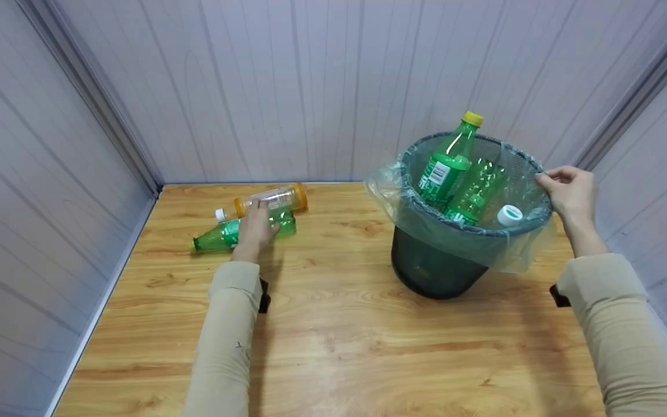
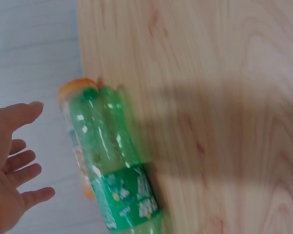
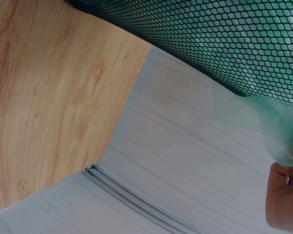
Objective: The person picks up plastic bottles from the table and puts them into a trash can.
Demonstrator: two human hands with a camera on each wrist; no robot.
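Observation:
My left hand [image 1: 256,227] is over a green plastic bottle [image 1: 216,238] lying on its side. In the left wrist view its fingers [image 2: 23,158] are spread, apart from the green bottle [image 2: 110,146]. Behind lies a clear bottle with orange ends and a white cap [image 1: 278,198]. My right hand [image 1: 572,191] pinches the rim of a black mesh bin [image 1: 440,260] where a thin green bag [image 1: 388,188] folds over it. Inside the bin stand a green bottle with a yellow cap [image 1: 449,165], another green bottle [image 1: 475,191] and a white-capped bottle [image 1: 509,215].
The bin stands on the right half of a wood-grain table [image 1: 333,347]. Pale panel walls [image 1: 322,87] close in the back and both sides. Loose bag edges hang outside the bin.

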